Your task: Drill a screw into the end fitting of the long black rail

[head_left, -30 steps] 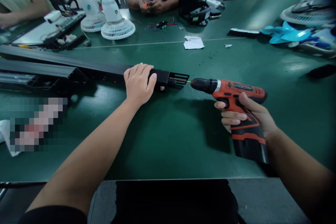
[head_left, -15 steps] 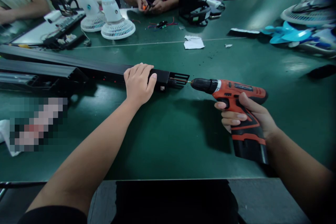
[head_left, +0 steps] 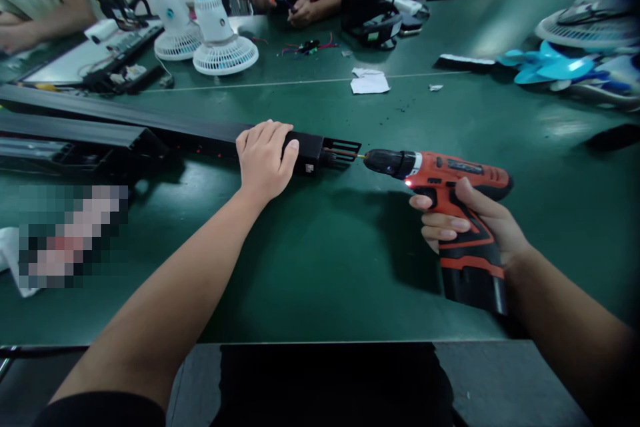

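Note:
My left hand point(head_left: 266, 161) is wrapped over a long black housing point(head_left: 210, 135) near its right end, fingers across the top and thumb toward the front. A slotted black end piece point(head_left: 345, 147) sticks out of that end. In my right hand point(head_left: 480, 220) is an orange and black cordless drill point(head_left: 453, 173), held by its grip with the index finger at the trigger. The drill points left, level with the housing, and a small red light glows above the trigger. Its thin bit point(head_left: 361, 157) reaches into the slotted end; the tip is hidden.
More black housings point(head_left: 75, 130) lie at the left. Two white fans point(head_left: 215, 33) stand at the back, and blue fan blades point(head_left: 547, 63) lie at the right. A paper scrap point(head_left: 370, 81) rests mid-table. A co-worker's hands point(head_left: 303, 12) hold a small orange-tipped item across the table.
The drill's red light has come on. Its battery end has shifted slightly left, while my left hand and the housing stay still. The co-worker's hands opposite have moved apart.

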Motion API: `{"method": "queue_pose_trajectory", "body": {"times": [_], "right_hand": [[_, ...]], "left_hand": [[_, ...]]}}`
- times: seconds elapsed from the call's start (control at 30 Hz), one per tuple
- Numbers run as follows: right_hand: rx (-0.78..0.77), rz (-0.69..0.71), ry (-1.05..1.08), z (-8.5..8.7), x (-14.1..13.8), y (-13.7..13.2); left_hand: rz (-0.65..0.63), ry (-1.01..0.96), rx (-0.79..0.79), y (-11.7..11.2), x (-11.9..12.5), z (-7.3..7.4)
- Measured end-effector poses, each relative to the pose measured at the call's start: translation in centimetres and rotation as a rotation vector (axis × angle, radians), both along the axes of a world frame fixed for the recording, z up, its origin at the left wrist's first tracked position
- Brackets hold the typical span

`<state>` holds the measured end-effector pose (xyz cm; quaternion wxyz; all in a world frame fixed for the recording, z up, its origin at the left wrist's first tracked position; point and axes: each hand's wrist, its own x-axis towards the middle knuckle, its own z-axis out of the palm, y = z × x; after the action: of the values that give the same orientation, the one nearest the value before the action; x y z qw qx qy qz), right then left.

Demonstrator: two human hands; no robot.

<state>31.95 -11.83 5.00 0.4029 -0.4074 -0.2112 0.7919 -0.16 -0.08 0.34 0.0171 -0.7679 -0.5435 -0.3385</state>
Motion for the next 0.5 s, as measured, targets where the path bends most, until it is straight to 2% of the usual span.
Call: {"method": "queue_pose_trajectory", "body": {"times": [0.5], "right_hand": [[0.059, 0.066, -0.017, -0.45, 0.35, 0.25]], "left_hand": [[-0.010, -0.018, -0.028, -0.18, 0.06, 0.40]]}}
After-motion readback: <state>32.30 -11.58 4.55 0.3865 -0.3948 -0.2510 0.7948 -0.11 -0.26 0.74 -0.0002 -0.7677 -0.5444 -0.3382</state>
